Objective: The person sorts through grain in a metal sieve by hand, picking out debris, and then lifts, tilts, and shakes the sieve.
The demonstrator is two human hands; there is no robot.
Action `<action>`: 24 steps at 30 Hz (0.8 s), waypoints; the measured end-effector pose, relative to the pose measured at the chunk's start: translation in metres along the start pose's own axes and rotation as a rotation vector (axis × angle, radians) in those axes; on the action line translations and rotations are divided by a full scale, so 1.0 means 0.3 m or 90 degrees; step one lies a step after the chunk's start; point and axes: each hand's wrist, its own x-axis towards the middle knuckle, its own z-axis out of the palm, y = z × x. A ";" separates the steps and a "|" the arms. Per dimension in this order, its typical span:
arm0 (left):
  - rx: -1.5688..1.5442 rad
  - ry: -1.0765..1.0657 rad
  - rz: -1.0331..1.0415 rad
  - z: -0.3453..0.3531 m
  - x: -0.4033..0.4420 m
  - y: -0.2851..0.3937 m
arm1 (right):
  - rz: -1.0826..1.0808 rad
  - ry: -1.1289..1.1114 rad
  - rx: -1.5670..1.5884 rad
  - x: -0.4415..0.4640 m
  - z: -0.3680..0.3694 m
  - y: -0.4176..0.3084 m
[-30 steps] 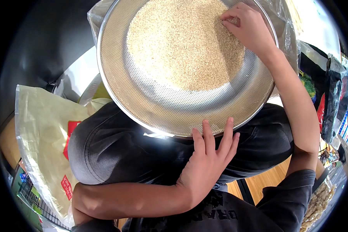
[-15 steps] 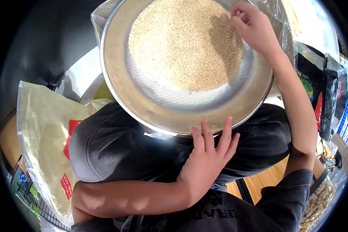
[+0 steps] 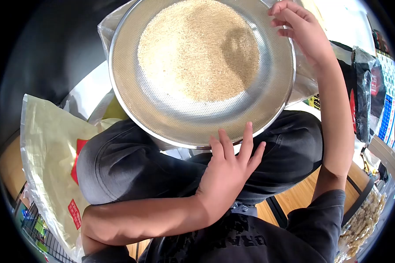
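A wide perforated metal colander (image 3: 193,125) rests over my dark-trousered lap, its top edge cut off by the frame. Inside lies a round, flat bed of small pale tan grains (image 3: 197,52), perhaps rice. My left hand (image 3: 230,164) is at the near rim, fingers spread and fingertips over the edge; whether anything grips beneath is hidden. Over the right rim hovers my right hand (image 3: 300,33), its fingers loosely bent and apart, with nothing visible in them. Its shadow falls on the right part of the grains.
Clear plastic (image 3: 305,81) shows behind the colander. A yellowish bag with red labels (image 3: 52,158) stands at left, near a black wire rack (image 3: 46,236). Dark packages (image 3: 366,94) are at right, and a bag of lumpy tan pieces (image 3: 364,223) sits lower right.
My right hand has moved right, from above the grains to the rim, and its fingers have loosened from a pinch. The colander appears slightly further left and up; my left hand stays at its rim.
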 end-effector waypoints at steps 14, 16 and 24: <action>-0.014 0.133 -0.011 0.076 0.075 0.005 | -0.100 -0.008 -0.199 -0.089 0.009 -0.058; -0.018 0.125 -0.012 0.067 0.082 0.001 | -0.130 -0.012 -0.221 -0.118 0.027 -0.083; -0.019 0.114 -0.015 0.061 0.100 0.005 | -0.153 0.005 -0.238 -0.211 0.071 -0.129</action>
